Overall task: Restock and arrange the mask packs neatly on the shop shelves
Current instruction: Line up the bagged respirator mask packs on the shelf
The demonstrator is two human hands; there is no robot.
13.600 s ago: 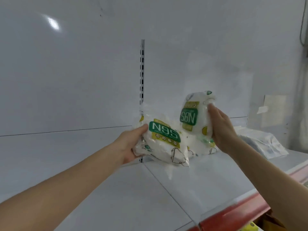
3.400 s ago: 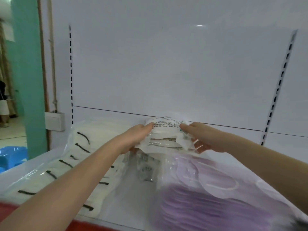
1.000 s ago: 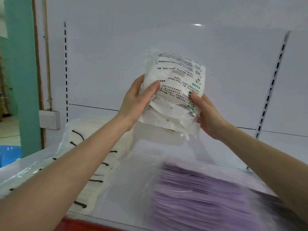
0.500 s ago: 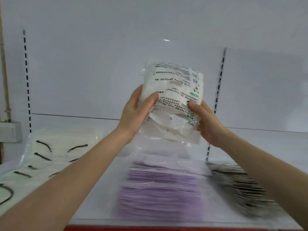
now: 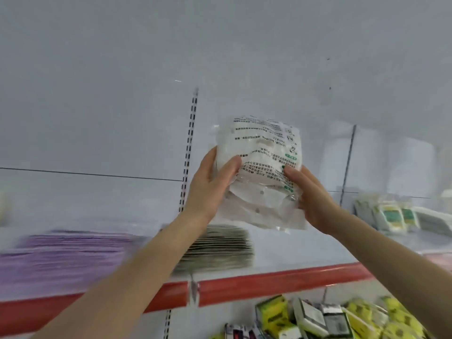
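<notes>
I hold a white mask pack (image 5: 263, 167) with printed text on its clear wrapper up in front of the white shelf back. My left hand (image 5: 210, 184) grips its left edge and my right hand (image 5: 310, 194) grips its lower right side. The pack hangs above the shelf (image 5: 293, 250), apart from it. Below my left arm lie a blurred purple mask pack (image 5: 61, 260) and a grey mask pack (image 5: 220, 248). Several green-labelled N95 packs (image 5: 389, 216) stand at the far right of the shelf.
A red price strip (image 5: 269, 282) runs along the shelf's front edge. A slotted upright (image 5: 188, 152) divides the back panel. On the lower shelf at the bottom right lie yellow and white boxed goods (image 5: 330, 316).
The view has swung right: the purple and grey packs slid to the left and the N95 packs came into sight. Both hands still hold the white pack up at the same height.
</notes>
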